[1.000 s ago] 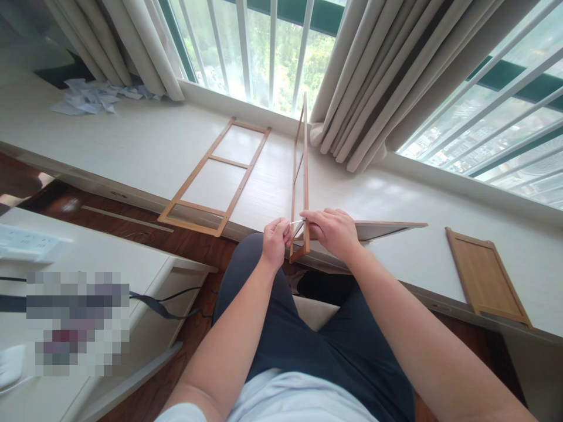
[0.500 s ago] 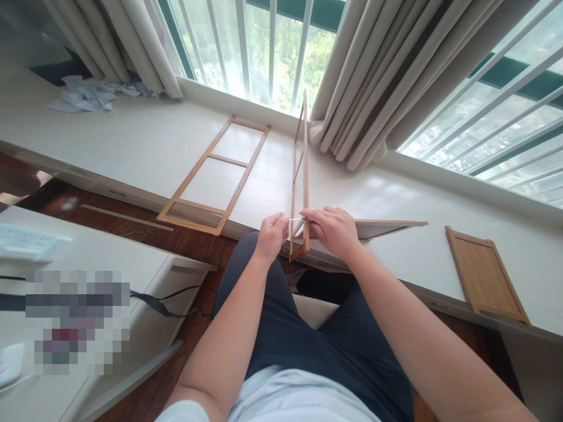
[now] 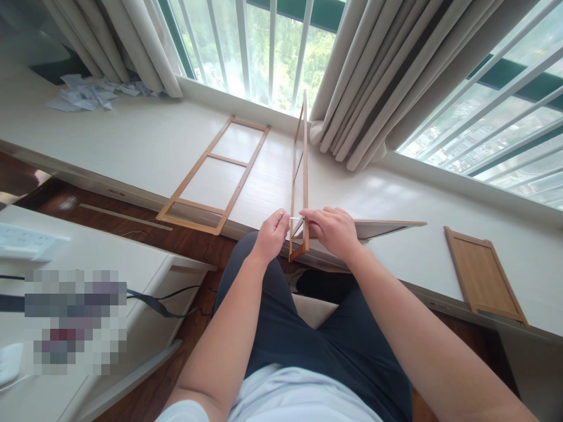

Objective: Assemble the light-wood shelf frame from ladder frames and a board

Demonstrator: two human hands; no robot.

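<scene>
An upright wooden frame (image 3: 306, 158) stands edge-on in front of me at the ledge. My right hand (image 3: 332, 228) is closed around its near part, thumb and fingertips at the bar. From the left, my left hand (image 3: 272, 231) pinches a thin silvery rod that looks like a hex key (image 3: 295, 218). The rod's far end meets the frame beside my right fingertips; the exact contact is hidden. Joined or leaning at the right of the upright frame is a flat wooden panel (image 3: 389, 227), partly behind my right hand.
A second, ladder-like wooden frame (image 3: 229, 157) lies flat on the white ledge (image 3: 145, 152) to the left. A brown wooden panel (image 3: 486, 272) rests at the right edge. Crumpled paper (image 3: 83, 94) lies far left. A white desk (image 3: 132, 240) with cables stands at my left.
My left hand has turned slightly around the rod, its fingers shifting a little upward. The right hand and the upright frame stay in place.
</scene>
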